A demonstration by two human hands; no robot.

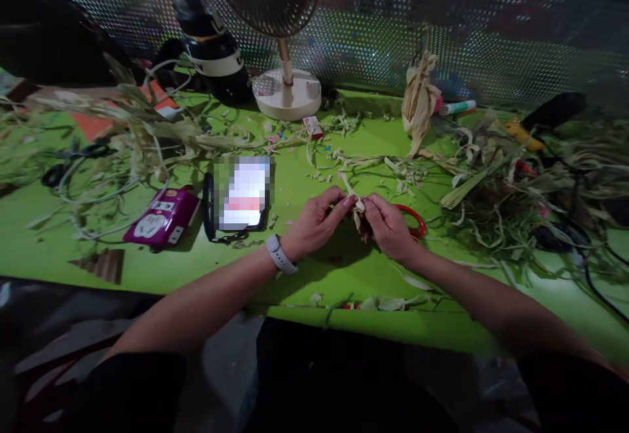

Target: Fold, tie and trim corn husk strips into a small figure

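Observation:
Over the green table, my left hand (319, 219) and my right hand (388, 225) meet around a small piece of dried corn husk (358, 207). Both thumbs and fingertips pinch it, and a pale strip sticks up between them. How the husk is folded or knotted is hidden by the fingers. A grey band circles my left wrist. Just right of my right hand lies a pair of red-handled scissors (415, 220), mostly covered by the hand.
A lit phone (246, 194) and a purple power socket box (162, 217) lie left. Behind stand a fan (287, 95) and a black bottle (216, 59). Husk heaps (515, 223) cover the right; a husk bundle (417, 102) and a marker (458, 107) are by the mesh screen.

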